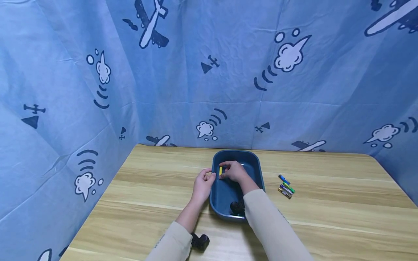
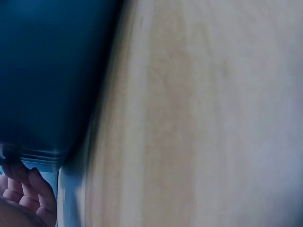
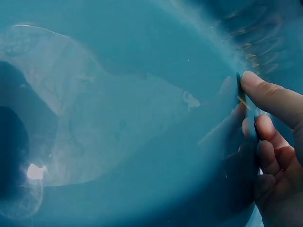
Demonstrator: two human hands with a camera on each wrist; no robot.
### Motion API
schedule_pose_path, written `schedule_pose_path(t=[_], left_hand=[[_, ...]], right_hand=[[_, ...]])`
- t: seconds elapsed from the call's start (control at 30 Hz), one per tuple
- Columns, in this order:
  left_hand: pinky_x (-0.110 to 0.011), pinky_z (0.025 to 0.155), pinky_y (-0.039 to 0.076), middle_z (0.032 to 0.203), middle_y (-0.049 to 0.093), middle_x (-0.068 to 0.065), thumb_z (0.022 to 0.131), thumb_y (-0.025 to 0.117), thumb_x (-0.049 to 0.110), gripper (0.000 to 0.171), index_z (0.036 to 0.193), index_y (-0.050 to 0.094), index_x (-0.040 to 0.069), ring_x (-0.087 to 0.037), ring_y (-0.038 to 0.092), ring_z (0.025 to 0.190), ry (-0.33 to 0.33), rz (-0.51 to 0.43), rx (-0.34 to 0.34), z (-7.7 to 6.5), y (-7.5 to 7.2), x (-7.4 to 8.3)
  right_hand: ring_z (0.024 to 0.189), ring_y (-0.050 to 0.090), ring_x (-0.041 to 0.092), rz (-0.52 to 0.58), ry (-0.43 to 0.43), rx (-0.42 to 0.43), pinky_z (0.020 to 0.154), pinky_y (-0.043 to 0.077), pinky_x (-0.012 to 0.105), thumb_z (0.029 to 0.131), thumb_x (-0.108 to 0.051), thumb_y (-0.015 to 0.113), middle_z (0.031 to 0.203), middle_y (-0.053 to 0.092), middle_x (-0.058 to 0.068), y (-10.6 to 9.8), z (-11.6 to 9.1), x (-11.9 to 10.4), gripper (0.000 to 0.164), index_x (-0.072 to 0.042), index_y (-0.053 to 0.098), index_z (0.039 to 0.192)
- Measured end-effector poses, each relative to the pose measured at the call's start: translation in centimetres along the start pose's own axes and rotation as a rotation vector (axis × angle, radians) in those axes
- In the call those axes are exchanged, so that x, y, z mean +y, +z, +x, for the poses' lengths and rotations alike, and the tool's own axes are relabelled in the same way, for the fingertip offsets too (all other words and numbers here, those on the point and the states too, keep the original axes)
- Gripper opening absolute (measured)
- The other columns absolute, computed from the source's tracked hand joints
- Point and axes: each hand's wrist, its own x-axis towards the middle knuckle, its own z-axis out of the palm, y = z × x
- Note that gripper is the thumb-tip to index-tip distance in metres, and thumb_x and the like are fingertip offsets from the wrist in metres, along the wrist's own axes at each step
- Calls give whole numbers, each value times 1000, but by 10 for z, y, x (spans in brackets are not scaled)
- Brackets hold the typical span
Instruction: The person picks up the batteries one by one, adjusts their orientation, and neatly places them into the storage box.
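A dark blue rectangular bin (image 1: 228, 203) with rounded corners stands on the table. My left hand (image 1: 203, 184) grips its left rim, thumb and fingers at the edge. In the left wrist view, curled fingers (image 2: 40, 189) lie against the bin's outer side (image 2: 42, 85). Inside the bin, near its left wall, my right hand (image 1: 233, 171) pinches a small yellow cylinder (image 1: 220, 170) between thumb and fingers. The right wrist view shows that hand (image 3: 279, 142) beside the bin's glossy inner surface (image 3: 142, 118); the cylinder is mostly hidden there.
Several small battery-like cylinders (image 1: 287, 187) in blue, green, purple and black-gold lie in a loose group right of the bin. The wood-grain table (image 1: 336, 210) reaches back to a blue printed curtain (image 1: 235, 108). Black wrist cameras (image 1: 200, 242) sit at both sleeves.
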Motion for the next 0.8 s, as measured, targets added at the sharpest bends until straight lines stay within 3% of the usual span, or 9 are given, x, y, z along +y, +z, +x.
schedule_pose_path(t=[0.8], left_hand=[[-23,51,32,62,43,2,93,56,18,29,118,58,3,-11,40,55,11,5,8,-1,0,1]], right_hand=[[69,49,20,-20,-30,-25,57,38,28,75,-14,78,79,51,7,0,3,2,49,-7,61,120]])
